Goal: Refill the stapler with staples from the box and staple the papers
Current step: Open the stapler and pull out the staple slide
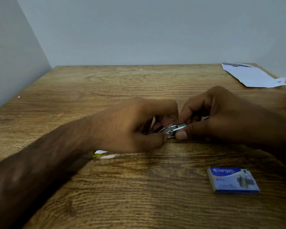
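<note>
Two bare hands meet over the middle of a wooden table [106, 83], working on a small metal stapler [173, 130]. The left hand [132, 126] is curled nearly closed around the stapler's left end, thumb and fingertips pinching it. The right hand [221, 118] is also mostly closed, its thumb pressed under the stapler's right end and its fingers wrapped over the top. The stapler's shiny staple channel shows between the two thumbs; whether staples already sit in it is too blurred to tell.

A blue box of staples [233, 180] lies closed and flat, nearer the viewer and to the right of the stapler, well apart from it. White papers [253, 76] rest beyond and to the right of the stapler, at the table's far corner.

The step appears to be loading. To do it well, steady the body with one hand, keep the channel facing up, and slide the strip in straight, legs down.
</note>
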Demonstrator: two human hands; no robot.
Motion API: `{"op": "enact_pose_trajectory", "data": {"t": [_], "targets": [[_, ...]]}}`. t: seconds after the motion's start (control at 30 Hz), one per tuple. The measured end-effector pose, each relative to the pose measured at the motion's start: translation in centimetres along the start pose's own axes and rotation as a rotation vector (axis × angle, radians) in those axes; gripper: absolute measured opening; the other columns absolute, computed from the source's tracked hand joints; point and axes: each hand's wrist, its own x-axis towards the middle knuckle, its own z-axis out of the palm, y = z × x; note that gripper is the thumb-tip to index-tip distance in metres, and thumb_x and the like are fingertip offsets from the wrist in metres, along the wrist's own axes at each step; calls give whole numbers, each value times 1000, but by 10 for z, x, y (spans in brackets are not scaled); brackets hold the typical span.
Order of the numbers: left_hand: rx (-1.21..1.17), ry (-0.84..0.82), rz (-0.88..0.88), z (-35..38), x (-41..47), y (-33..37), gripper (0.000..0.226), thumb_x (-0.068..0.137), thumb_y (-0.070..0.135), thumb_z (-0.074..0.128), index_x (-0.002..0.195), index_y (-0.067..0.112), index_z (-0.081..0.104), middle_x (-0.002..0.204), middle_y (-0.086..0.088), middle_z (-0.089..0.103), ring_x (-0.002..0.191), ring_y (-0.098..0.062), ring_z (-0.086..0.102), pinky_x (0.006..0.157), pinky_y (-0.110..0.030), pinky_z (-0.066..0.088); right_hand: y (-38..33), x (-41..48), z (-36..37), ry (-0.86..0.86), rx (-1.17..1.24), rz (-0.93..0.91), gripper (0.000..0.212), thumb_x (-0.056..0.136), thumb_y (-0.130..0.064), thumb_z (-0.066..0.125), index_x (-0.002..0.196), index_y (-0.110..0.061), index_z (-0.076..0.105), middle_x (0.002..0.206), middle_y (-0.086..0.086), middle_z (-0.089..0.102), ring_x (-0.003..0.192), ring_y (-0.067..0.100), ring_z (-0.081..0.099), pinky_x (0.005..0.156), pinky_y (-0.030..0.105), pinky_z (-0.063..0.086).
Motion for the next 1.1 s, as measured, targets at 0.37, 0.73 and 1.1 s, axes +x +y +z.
{"op": "enact_pose_trajectory", "data": {"t": [0.37, 0.73, 1.1], "targets": [[-21, 122, 15, -1, -8, -4, 23, 85, 14, 59, 78, 24, 40, 71, -3, 66, 58, -27, 56, 50, -42, 43, 0, 0, -1, 23, 0, 48, 16, 62, -27, 89, 77, -27, 82, 69, 4, 76, 54, 11, 65, 52, 20, 50], [72, 103, 81, -2, -12, -12, 15, 86, 26, 74, 96, 30, 64, 80, 20, 61, 69, -9, 62, 56, -21, 48, 4, -1, -2, 55, 1, 5, 16, 66, -25, 88, 80, -26, 81, 70, 2, 76, 53, 8, 64, 48, 19, 52], [77, 171, 43, -2, -13, -15, 21, 81, 38, 81, 100, 31, 74, 85, 15, 71, 71, -12, 68, 58, -35, 54, 7, 1, -3, 153, -66, -104, 17, 67, -25, 88, 81, -30, 80, 69, -7, 74, 47, 3, 59, 47, 17, 50]]}}
